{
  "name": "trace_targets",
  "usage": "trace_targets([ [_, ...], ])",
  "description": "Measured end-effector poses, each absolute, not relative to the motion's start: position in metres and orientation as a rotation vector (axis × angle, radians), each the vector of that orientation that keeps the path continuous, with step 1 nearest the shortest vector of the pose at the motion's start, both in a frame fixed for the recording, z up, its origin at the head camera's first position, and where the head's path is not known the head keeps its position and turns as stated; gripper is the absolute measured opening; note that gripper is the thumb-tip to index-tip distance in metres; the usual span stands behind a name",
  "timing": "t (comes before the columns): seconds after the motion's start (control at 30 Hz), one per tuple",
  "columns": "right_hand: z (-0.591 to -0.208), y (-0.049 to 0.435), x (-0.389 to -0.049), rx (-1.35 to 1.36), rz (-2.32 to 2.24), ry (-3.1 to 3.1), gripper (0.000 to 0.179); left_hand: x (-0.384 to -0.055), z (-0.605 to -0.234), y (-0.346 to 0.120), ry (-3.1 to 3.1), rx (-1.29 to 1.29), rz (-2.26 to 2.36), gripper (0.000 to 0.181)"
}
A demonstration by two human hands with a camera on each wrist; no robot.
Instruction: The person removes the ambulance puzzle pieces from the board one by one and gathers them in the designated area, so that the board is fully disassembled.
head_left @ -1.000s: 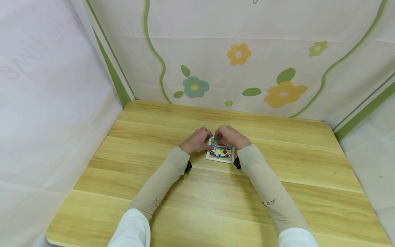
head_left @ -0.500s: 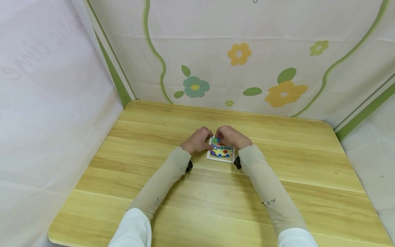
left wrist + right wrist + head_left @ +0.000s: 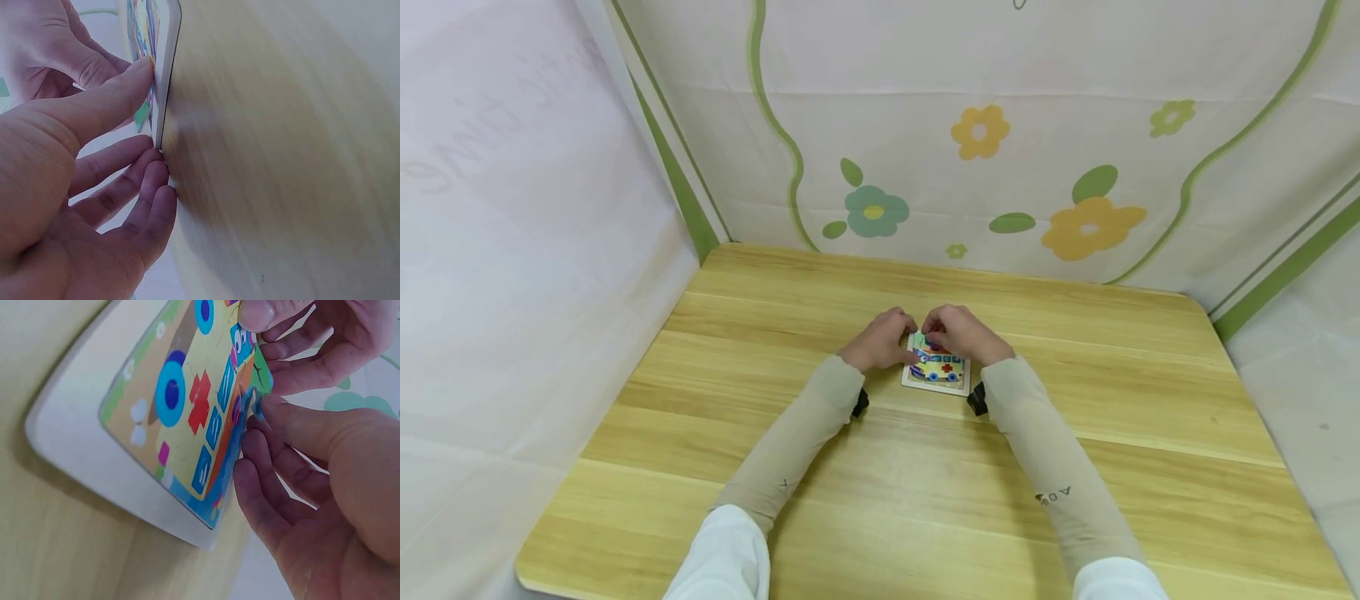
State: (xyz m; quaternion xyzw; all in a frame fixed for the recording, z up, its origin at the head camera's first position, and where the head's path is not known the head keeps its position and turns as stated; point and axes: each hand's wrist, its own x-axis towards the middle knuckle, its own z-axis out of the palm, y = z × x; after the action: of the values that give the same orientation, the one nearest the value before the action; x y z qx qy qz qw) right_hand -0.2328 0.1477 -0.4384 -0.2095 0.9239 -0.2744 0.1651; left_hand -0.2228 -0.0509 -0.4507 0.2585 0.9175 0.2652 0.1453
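A small jigsaw puzzle [image 3: 936,371] with a yellow ambulance picture and a white frame lies on the wooden table. My left hand [image 3: 877,342] holds it at its left side. In the left wrist view the left thumb [image 3: 134,75] presses on the picture near the border, and the other fingers rest against the edge and the tabletop. At the puzzle's far side, my right hand [image 3: 958,332] pinches a small blue puzzle piece [image 3: 256,405] between thumb and forefinger. That piece stands tilted at the picture's far edge, partly hidden by the fingertips.
The wooden table [image 3: 880,500] extends around the puzzle on all sides. A white cloth wall [image 3: 925,67] with flower prints rises behind the table's far edge, and further cloth hangs at left and right. Dark wrist cameras [image 3: 977,398] sit under both wrists.
At the puzzle's far edge, my right fingertips have shifted slightly, and the colours showing beside them differ a little. The left hand and the puzzle have stayed in place.
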Motion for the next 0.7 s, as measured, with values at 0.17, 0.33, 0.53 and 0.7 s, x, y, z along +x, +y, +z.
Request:
trace_targets([
  [0.17,-0.4414,0.148,-0.2328,-0.582,-0.816,2.656,0.017,-0.2224,-0.4496,-0.0508,2.642,0.741,0.759,0.052],
  [0.33,-0.4419,0.1496,-0.2326,-0.582,-0.846,2.662,0.018,-0.2222,-0.4492,-0.05,2.651,0.733,0.752,0.051],
  [0.53,-0.4417,0.152,-0.2306,-0.577,-0.876,2.658,0.018,-0.2216,-0.4487,-0.049,2.644,0.722,0.759,0.05],
  [0.7,-0.441,0.153,-0.2298,-0.583,-0.914,2.655,0.019,-0.221,-0.4464,-0.0485,2.642,0.708,0.748,0.05],
])
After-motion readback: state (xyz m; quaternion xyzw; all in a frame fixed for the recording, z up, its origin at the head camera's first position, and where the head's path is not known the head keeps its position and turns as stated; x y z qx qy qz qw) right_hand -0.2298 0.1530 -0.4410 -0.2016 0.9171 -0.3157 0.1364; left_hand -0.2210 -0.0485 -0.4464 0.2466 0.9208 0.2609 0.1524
